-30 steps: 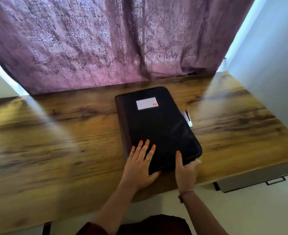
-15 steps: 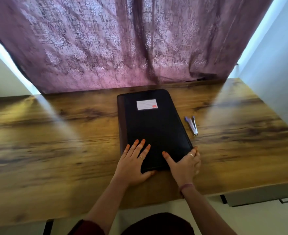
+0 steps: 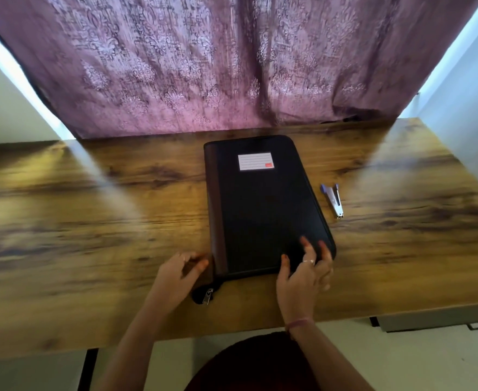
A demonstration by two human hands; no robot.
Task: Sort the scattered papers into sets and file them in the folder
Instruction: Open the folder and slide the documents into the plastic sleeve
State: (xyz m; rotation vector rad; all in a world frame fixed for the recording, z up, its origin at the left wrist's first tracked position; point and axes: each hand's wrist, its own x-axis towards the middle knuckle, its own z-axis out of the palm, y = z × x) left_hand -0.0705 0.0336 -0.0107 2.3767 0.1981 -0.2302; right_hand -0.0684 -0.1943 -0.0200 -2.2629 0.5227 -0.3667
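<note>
Black zipped folder (image 3: 266, 210) hides any papers; blurred left hand (image 3: 176, 273) curls beside its spine, grip unclear; right hand (image 3: 302, 273) rests spread on its cover. Wooden bench (image 3: 91, 221), purple curtain (image 3: 218, 66) behind.

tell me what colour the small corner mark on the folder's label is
Red, on the white lined label of the black folder, head view.

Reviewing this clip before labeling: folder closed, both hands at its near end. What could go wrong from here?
1. The folder is still zipped, and the zipper pull lies by the left hand; tugging it could slide the folder unless the right hand on the cover holds it down.
2. The stapler lies close beside the folder's right edge; opening the cover that way may knock it.
3. No loose papers show on the table.
</note>
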